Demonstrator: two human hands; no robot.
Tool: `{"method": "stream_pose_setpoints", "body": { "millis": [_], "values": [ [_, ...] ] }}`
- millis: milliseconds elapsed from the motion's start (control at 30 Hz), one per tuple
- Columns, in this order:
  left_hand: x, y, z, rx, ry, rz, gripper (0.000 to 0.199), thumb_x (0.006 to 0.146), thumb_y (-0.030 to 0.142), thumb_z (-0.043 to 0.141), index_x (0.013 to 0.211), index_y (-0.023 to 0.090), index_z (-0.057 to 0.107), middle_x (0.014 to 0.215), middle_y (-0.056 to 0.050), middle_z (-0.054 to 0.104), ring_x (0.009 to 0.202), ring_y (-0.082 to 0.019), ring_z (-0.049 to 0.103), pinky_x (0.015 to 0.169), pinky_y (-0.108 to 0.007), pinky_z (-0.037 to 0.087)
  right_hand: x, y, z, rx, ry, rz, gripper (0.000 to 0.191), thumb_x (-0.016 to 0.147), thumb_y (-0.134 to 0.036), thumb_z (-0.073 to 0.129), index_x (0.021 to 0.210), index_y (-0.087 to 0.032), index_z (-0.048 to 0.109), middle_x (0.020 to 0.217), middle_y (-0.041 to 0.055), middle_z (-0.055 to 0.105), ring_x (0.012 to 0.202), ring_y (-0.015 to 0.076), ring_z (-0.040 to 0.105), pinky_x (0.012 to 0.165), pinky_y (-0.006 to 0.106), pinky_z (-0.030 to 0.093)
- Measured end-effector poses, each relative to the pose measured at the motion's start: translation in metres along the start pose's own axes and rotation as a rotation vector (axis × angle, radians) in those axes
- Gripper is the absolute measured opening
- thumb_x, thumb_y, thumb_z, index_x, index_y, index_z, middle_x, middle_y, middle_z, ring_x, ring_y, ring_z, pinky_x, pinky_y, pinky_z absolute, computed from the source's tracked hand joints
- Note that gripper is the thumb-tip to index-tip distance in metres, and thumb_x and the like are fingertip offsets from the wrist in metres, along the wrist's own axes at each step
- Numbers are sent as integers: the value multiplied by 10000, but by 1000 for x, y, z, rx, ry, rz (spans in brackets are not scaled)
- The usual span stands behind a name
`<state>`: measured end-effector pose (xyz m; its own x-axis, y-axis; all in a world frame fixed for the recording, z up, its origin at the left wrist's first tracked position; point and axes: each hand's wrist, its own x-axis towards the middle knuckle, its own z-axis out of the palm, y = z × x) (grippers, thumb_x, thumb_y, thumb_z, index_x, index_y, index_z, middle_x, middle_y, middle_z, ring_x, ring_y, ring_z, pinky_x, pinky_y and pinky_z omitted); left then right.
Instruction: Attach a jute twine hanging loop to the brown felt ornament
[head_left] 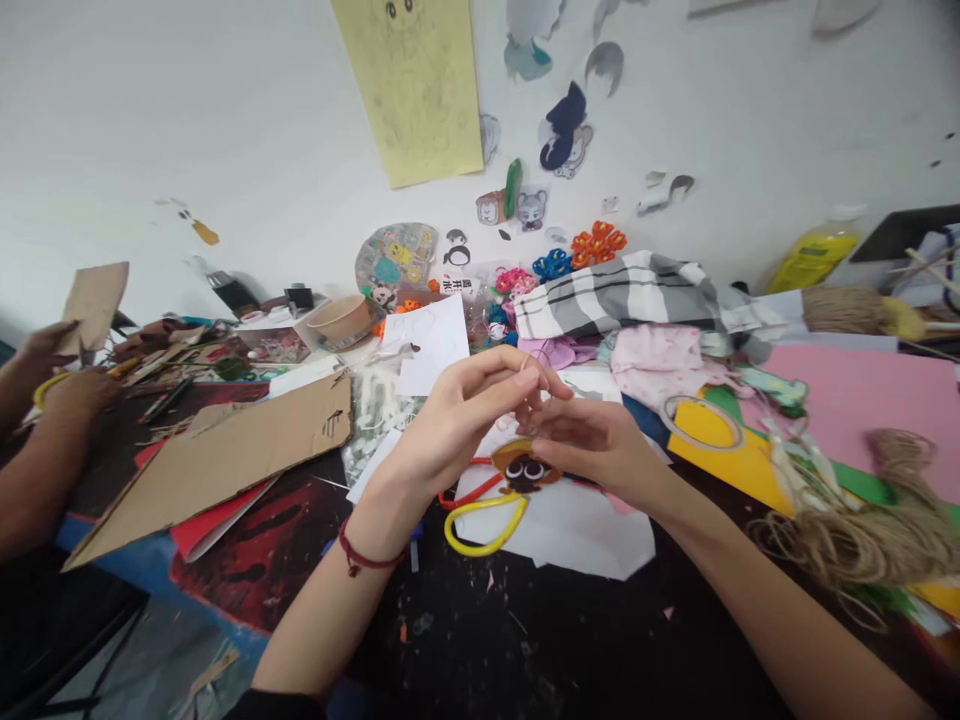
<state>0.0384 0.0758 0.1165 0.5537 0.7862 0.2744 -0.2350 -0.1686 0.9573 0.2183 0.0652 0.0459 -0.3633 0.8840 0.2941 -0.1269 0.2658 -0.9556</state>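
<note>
My left hand (pixel 480 405), with a dark red cord bracelet at the wrist, is raised over the table with its fingers bent together. My right hand (pixel 589 440) meets it from the right, thumb and fingers pinched. Between the fingertips there seems to be something thin and clear, too fine to make out. Just below the hands lies a brown figure with big round eyes (pixel 527 470). A yellow loop (pixel 486 527) and a red loop (pixel 471 495) lie beside it, over white paper (pixel 592 535).
Brown cardboard (pixel 225 455) lies at the left; beyond it, another person's hands (pixel 71 390) hold a cardboard piece and scissors. Twine (pixel 885 520), a tape roll (pixel 701 423) and pink paper (pixel 862 390) are at the right. Folded checked cloth (pixel 622 295) lies along the wall.
</note>
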Motion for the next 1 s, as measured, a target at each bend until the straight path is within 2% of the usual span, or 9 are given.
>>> {"method": "stream_pose_setpoints", "body": {
  "millis": [200,367,533,700,800,900,1000],
  "values": [
    [3,3,3,-31,-17,31,157,941,301,641,871,164,669,931,-41,642,822,-124,544,750,-238,432,0,1,0,103,56,28,246,777,-336,818,970,-204,742,894,40,766,776,176,745,573,230,596],
    [4,4,5,-35,-34,61,149,942,283,642,865,159,674,891,-37,642,799,-116,531,729,-228,425,1,0,0,145,60,-60,142,793,-286,810,901,-204,767,854,24,780,768,143,756,693,220,609],
    [4,4,7,-38,-56,57,150,950,279,627,863,164,668,879,-40,638,794,-124,537,725,-246,424,0,1,0,150,54,-37,133,782,-280,820,863,-198,752,760,21,778,657,144,749,569,196,586],
    [4,4,8,7,-31,49,159,944,301,634,853,174,665,874,-38,631,831,-138,552,763,-260,435,-2,2,1,219,28,-72,102,774,-218,823,860,-224,769,778,-6,781,701,119,759,632,164,593],
    [1,5,4,99,-44,91,183,942,358,635,902,183,672,905,-41,635,851,-146,565,771,-269,448,-2,1,2,219,29,-92,101,775,-206,822,864,-233,782,793,-5,786,696,111,754,637,161,594],
    [-6,5,-5,284,-50,154,238,916,408,667,1000,186,685,935,-41,633,844,-145,559,770,-276,450,-2,-2,1,209,57,-116,91,764,-226,832,847,-228,794,792,6,781,695,113,744,635,172,592],
    [-12,3,-15,460,-48,197,194,891,338,713,1007,182,707,949,-45,655,862,-147,560,781,-285,445,-2,-4,1,183,60,-125,80,765,-244,832,836,-222,801,761,9,763,635,95,703,564,160,557]
  ]
}}
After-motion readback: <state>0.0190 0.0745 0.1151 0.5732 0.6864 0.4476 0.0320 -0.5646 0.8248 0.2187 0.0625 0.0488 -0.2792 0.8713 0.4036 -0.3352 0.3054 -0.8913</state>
